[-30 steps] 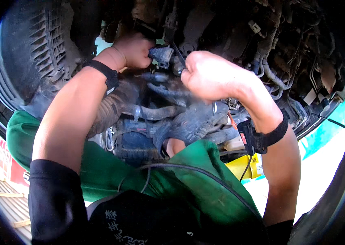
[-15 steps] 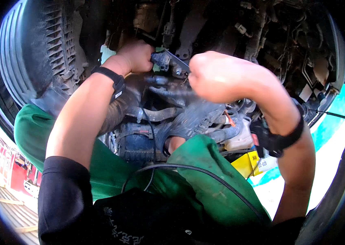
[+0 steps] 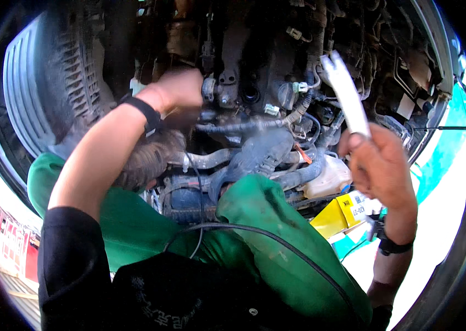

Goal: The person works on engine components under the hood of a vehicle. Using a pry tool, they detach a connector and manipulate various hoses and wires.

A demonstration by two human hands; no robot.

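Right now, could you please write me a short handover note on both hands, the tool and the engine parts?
Left hand: up inside the engine bay, on or against a component; its grip is hidden.
Right hand: clear of the engine, closed on a flat metal wrench, its open end pointing up.
A green cloth is draped below the work area; a yellow tag sits to the right of it.
Done: cannot tell from this view.
Left: wrench not on any fastener at this moment.

wrench (image 3: 346, 91) right of engine (image 3: 255, 83)
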